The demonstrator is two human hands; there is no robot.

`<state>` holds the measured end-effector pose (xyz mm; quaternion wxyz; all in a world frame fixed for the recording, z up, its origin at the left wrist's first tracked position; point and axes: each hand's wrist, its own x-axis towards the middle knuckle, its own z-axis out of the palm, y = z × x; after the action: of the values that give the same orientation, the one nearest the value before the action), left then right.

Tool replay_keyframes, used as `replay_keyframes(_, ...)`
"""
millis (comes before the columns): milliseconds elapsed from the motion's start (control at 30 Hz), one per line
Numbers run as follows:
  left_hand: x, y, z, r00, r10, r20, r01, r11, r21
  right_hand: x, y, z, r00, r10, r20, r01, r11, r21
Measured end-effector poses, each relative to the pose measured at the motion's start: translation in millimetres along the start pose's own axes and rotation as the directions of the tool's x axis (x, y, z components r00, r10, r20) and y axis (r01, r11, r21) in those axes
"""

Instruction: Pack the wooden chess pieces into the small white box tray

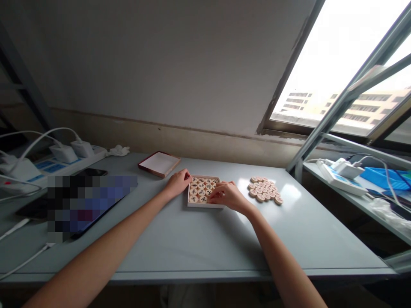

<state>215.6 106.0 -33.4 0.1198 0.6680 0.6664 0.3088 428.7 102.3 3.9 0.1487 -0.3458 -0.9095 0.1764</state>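
Observation:
A shallow white box [205, 205] lies on the desk in front of me, with rows of round wooden xiangqi pieces [201, 192] in it, dark characters facing up. My left hand [178, 183] is closed at the box's left side, its fingertips pressed on the rim near the far corner. Over the right part of the box is my right hand [229, 196], fingers bent and pinched down at a piece in the near row; they partly cover it. To the right, a loose cluster of more xiangqi pieces [265, 189] with reddish characters lies flat on the desk.
A red-edged box lid [159, 164] lies inside-up at the back left. Left of my arm are a blurred-out flat device [105, 205] and cables. A power strip [93, 155] with chargers stands behind. Right of the desk [192, 248], a metal frame [308, 147] rises beside a shelf.

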Motion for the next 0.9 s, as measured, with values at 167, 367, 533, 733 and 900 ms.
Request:
replay_keyframes(167, 0, 0, 0.6, 1.000, 0.002, -0.004, -0.002, 1.000, 0.009, 0, 0, 2, 0.998, -0.055, -0.007, 0.055, 0.996, 0.068)
replay_keyframes(367, 0, 0, -0.1, 1.000, -0.007, 0.016, 0.007, 1.000, 0.013, 2, 3, 1, 0.999, 0.008, -0.035, -0.006, 0.999, 0.040)
replay_keyframes(533, 0, 1, -0.1, 1.000, -0.009, 0.004, 0.009, 1.000, 0.026, -2, 23, -9, 0.844, 0.296, -0.447, -0.433, 0.868, -0.242)
replay_keyframes(733, 0, 1, 1.1, 1.000, -0.008, -0.006, 0.008, 1.000, 0.024, -17, 68, -27, 0.572, 0.595, -0.564, -0.803, 0.546, -0.238)
replay_keyframes(900, 1, 1, 0.9, 1.000, -0.011, 0.002, 0.011, 1.000, 0.022, -17, 79, -24, 0.607, 0.684, -0.405, -0.794, 0.539, -0.280)
